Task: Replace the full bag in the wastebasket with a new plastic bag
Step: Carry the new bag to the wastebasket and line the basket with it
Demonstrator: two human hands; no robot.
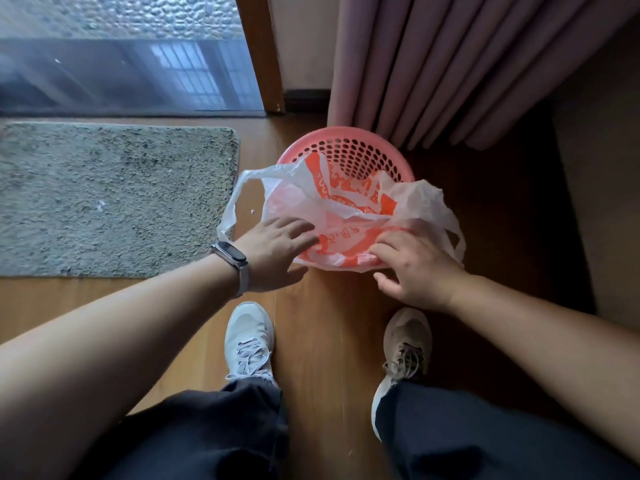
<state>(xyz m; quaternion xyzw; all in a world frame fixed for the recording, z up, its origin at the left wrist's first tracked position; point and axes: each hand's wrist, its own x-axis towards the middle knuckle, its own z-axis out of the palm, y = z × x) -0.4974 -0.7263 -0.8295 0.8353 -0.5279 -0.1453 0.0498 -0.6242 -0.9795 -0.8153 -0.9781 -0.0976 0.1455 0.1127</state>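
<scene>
Head view: new bag (346, 216) going over the basket (346, 147) — near rim covered, far rim bare. Left hand (277, 249) flat, fingers spread on the plastic; right hand (412, 265) pinching bag edge at the rim. Next, I'd say: stretch it over the far rim. Wood floor (318, 341), mat (114, 199) left, curtain (467, 64) behind.
</scene>
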